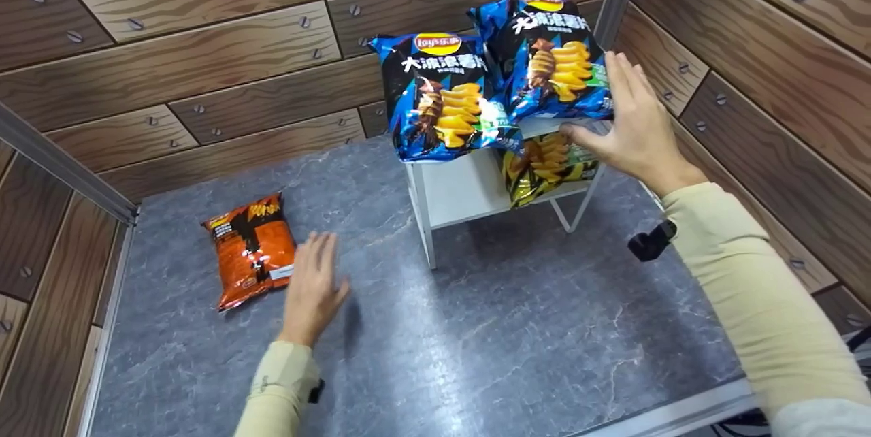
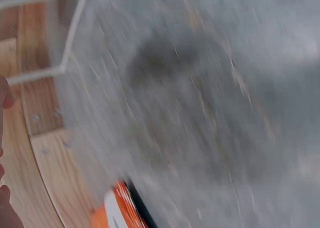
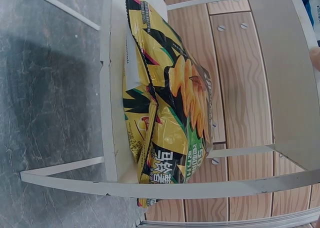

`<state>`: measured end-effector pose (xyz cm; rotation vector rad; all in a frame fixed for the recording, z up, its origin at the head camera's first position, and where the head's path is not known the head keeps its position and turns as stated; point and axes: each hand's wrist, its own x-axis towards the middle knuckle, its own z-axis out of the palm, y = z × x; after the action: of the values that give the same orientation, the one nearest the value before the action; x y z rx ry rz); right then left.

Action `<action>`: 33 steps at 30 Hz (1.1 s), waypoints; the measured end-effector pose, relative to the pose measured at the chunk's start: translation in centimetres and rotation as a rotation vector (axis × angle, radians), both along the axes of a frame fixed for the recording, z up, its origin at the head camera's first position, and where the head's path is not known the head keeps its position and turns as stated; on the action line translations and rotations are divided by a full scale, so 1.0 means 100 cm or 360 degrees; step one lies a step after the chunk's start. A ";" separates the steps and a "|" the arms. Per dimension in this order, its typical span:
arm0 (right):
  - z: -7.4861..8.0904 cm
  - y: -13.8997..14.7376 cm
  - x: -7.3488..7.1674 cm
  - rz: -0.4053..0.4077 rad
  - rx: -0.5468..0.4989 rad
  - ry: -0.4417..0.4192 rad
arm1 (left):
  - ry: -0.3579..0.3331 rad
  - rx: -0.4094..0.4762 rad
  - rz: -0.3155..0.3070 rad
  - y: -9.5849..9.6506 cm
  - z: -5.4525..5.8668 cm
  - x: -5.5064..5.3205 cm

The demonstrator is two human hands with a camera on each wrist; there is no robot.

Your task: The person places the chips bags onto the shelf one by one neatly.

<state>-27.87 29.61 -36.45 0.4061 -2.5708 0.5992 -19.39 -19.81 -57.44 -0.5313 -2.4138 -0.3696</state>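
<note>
Two blue and black chip bags stand side by side on top of a small white shelf (image 1: pixel 469 185), a left bag (image 1: pixel 442 96) and a right bag (image 1: pixel 554 59). My right hand (image 1: pixel 636 127) is at the right bag's right side, fingers straight along it, thumb by the shelf's top front edge. On the lower board lies a yellow chip bag (image 3: pixel 172 98), partly hidden in the head view by the thumb and upper board. My left hand (image 1: pixel 313 287), fingers extended, holds nothing and overlaps the right edge of an orange chip bag (image 1: pixel 252 250) lying on the grey surface.
Wood-patterned walls (image 1: pixel 258 96) enclose the grey marbled surface (image 1: pixel 490 342) at the back and sides. A metal rail (image 1: pixel 680 413) runs along the front right edge. The shelf's thin white legs (image 1: pixel 575 216) stand on the surface.
</note>
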 end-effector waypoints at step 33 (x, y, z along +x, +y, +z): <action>-0.001 0.000 0.000 -0.0013 0.0015 -0.0026 | -0.1087 -0.0175 0.0888 -0.082 -0.003 -0.013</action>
<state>-27.85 29.58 -36.55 0.3950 -2.5905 0.5903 -20.64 -28.05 -57.74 0.2956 -3.1033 -0.1852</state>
